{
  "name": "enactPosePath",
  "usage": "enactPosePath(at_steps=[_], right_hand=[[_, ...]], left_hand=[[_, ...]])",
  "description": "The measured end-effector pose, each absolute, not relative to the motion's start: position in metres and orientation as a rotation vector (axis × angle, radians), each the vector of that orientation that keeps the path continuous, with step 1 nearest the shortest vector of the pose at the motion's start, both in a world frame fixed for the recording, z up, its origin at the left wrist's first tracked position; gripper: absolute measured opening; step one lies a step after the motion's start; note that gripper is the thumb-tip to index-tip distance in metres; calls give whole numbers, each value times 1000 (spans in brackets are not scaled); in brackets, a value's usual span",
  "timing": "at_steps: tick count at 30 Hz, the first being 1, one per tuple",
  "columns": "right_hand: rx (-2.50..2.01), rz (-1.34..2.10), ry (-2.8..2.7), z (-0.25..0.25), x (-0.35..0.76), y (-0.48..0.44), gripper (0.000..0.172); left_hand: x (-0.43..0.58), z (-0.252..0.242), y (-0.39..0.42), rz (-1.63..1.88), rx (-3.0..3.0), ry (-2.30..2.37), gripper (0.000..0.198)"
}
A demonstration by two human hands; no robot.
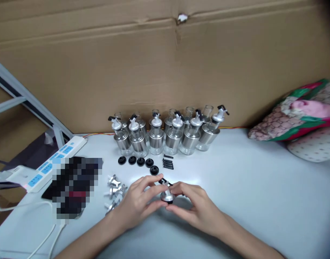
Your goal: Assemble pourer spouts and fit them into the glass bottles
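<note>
Between my two hands, just above the table, is a silver bottle pourer (167, 196) with a black lever on top and a black underside. My left hand (143, 199) pinches it from the left, one finger by the lever. From the right, the fingers of my right hand (196, 205) close on its side and base. Beyond my hands lie several round black stoppers (141, 161) and several short black strips (168, 163). More silver pourer tops (115, 190) lie in a group left of my left hand, which partly covers them.
A row of glass bottles with metal bands (173, 139) stands along the cardboard wall (143, 72); the front ones carry pourers. On the left are a power strip (55, 163), a dark blurred-out device (76, 190) and white cables. A patterned cloth bundle (294, 115) sits at the right.
</note>
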State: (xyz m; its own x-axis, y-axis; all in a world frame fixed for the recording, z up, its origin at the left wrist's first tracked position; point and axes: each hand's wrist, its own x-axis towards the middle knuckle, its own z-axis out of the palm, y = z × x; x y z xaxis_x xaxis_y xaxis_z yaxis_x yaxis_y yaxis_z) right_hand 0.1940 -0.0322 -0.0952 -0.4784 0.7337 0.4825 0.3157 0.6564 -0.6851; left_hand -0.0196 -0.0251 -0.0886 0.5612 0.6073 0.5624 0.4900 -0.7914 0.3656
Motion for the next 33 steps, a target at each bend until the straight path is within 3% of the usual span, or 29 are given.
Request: enactPosePath(at_steps=[2, 4, 7, 11, 15, 20, 24, 28, 33], right_hand=[[-769, 610, -2070, -91, 195, -31, 14], [-725, 539, -2089, -87, 196, -28, 22], [-707, 439, -2089, -83, 198, -25, 28], [-744, 315, -2023, -83, 198, -25, 26], [-740, 251, -1991, -84, 201, -24, 28], [-734, 231, -1968, -84, 203, -22, 28], [-736, 232, -1986, -86, 202, -21, 28], [-733, 219, -1974, -87, 202, -20, 27], [-733, 176, -1944, -85, 203, -20, 27]], left_hand=[[-21, -80, -22, 1022, 2679, 923, 26], [-24, -70, -17, 1060, 2731, 937, 25], [-36, -49, -2, 1333, 2681, 1098, 24], [-63, -12, 50, 1801, 2382, 1299, 23], [-97, 10, 117, 1778, 1623, 1477, 35], [-124, -9, 151, 1340, 1478, 1405, 40], [-123, -33, 152, 1183, 1498, 1366, 41], [-113, -48, 160, 1288, 1575, 1382, 38], [-116, -56, 163, 1742, 1588, 1492, 36]])
